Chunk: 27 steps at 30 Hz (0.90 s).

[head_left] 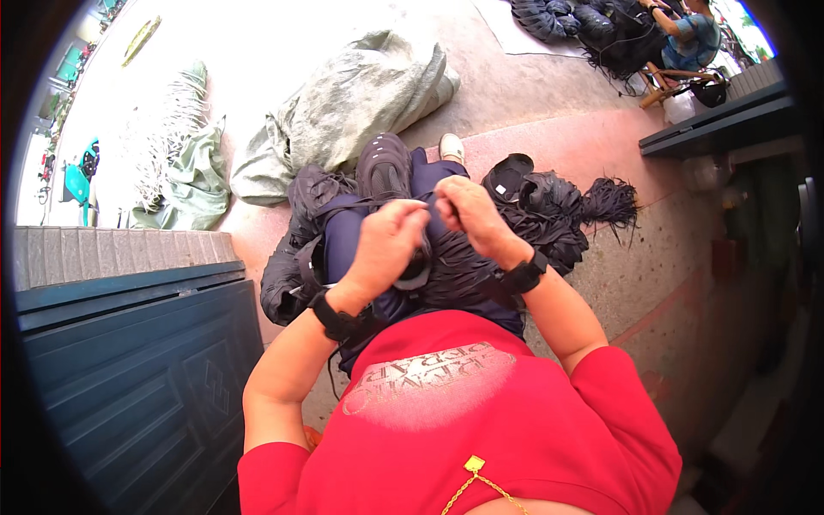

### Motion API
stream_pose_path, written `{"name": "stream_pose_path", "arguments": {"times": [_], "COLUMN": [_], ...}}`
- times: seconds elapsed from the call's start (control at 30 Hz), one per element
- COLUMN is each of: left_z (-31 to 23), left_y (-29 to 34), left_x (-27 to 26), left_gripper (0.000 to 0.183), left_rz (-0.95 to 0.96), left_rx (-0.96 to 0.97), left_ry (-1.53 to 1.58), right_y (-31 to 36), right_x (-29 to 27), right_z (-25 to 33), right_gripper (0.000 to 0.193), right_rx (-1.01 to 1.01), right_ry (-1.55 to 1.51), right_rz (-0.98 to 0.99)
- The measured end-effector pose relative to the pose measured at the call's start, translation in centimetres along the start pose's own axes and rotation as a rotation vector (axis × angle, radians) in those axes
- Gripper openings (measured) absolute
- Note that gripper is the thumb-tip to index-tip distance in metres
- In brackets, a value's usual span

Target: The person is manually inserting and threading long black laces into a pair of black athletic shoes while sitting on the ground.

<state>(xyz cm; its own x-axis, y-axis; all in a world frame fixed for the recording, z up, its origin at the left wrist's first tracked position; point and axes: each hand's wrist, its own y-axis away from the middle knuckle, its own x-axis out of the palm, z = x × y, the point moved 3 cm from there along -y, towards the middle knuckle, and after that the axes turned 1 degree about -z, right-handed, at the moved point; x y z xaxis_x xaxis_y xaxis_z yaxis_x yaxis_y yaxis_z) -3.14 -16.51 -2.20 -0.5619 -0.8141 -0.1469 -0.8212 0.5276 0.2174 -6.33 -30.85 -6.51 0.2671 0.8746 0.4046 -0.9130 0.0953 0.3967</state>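
- Nearest the lens, at the bottom of the frame, a red shirt (481, 429) with a gold chain pendant (474, 464) fills the view.
- Left hand (386, 245) — just left of centre, fingers curled shut, pinching a thin dark strap (360, 203) that runs leftward over the lap.
- Right hand (472, 215) — just right of centre, almost touching the left, fingertips pinched tight on the same strand.
- Both wrists wear black bands.
- Under the hands, on the lap, lies a heap of black fringed material (549, 219), its tassel end splaying toward the right.
- Black sneaker (384, 167) sits just above the hands.
- Grey-green sack (360, 99) lies in the upper centre on the pavement; a dark blue panelled door (137, 386) occupies the lower left.
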Motion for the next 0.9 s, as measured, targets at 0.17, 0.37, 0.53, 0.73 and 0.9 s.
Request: {"name": "stream_pose_path", "arguments": {"times": [0.17, 0.37, 0.53, 0.73, 0.9], "left_z": [2.3, 2.8, 3.1, 3.0, 3.5], "left_y": [0.6, 1.3, 1.5, 1.6, 1.2], "left_x": [-1.8, -1.9, -1.9, -2.2, -2.6], "left_gripper": [0.017, 0.016, 0.016, 0.018, 0.018], "left_rz": [-0.145, -0.215, -0.225, -0.19, -0.007], "left_rx": [-0.229, -0.237, -0.245, -0.264, -0.267], "left_ry": [0.26, 0.319, 0.323, 0.27, 0.243], "right_y": [-0.5, 0.0, 0.1, 0.2, 0.0], "right_x": [3.0, 4.6, 5.4, 5.2, 4.3], "right_z": [-2.0, -2.5, -2.5, -2.0, -2.7], "right_gripper": [0.022, 0.02, 0.021, 0.022, 0.018], "right_rx": [-0.078, -0.079, -0.123, -0.105, -0.117], "right_ry": [0.042, 0.054, 0.041, 0.108, 0.069], "right_rz": [0.04, 0.052, 0.044, 0.066, 0.103]}}
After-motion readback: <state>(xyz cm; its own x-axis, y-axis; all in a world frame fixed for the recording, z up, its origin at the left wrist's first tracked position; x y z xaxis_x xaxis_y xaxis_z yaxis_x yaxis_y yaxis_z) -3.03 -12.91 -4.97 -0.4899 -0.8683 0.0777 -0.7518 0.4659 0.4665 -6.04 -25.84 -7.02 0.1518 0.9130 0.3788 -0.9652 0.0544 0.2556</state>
